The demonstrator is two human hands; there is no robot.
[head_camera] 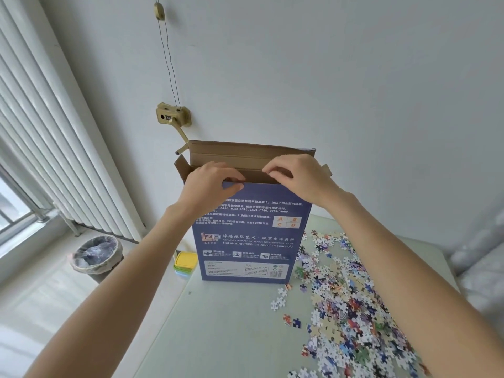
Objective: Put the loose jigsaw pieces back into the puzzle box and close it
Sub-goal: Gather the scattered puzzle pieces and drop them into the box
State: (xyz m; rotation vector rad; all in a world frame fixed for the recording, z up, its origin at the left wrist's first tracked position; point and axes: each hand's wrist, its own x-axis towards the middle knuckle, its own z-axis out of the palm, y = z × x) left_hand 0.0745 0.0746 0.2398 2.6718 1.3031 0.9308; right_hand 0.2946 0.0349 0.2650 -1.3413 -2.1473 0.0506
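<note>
Your puzzle box point(249, 236) stands upright on the pale desk point(218, 323), its blue printed face toward you and its top open, with the brown cardboard lid flap point(245, 154) raised behind both hands.

Left grip: your left hand point(211, 184) is curled over the near top edge of the box at its left end, fingertips inside the opening and thumb pressed on the blue outer face, so it pinches that wall. A small side flap point(181, 166) sticks up just left of this hand.

Right grip: your right hand point(296, 177) is curled at the same edge further right, fingers bent down to the rim; it appears to pinch the edge, though the contact itself is hidden by the fingers. A second side flap point(327, 170) shows just beyond this hand on the right.

The loose jigsaw pieces point(346, 304) lie spread over the desk below and to the right of your right hand, beside the box's right side and reaching toward you. None is in either hand.

Below your left hand, just left of the box's base, sits a stack of small containers with a yellow lid point(186, 261). Further left, on the floor, stands a waste bin point(96, 256) with a plastic liner.
</note>
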